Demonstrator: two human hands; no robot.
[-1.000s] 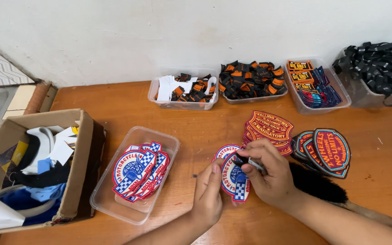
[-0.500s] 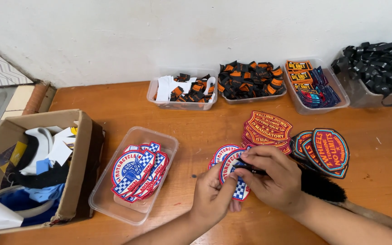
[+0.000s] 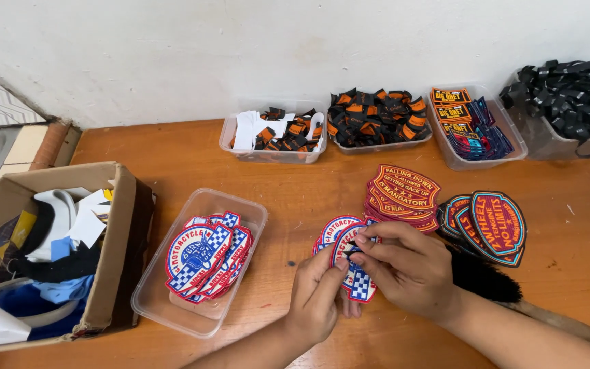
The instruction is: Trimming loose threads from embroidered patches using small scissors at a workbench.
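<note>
Left hand [image 3: 319,295] shifted onto checkered patch [image 3: 356,270]; right hand [image 3: 408,266] pinching; five trays.

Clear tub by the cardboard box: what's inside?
The clear tub holds a fanned stack of red, white and blue checkered patches. The lower patches, and how many there are, stay covered.

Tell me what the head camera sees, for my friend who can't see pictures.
Two hands, left hand and right hand, hold a round checkered patch over an orange table. A clear tub of similar patches sits left, beside a cardboard box; more patches and tubs lie behind.
</note>
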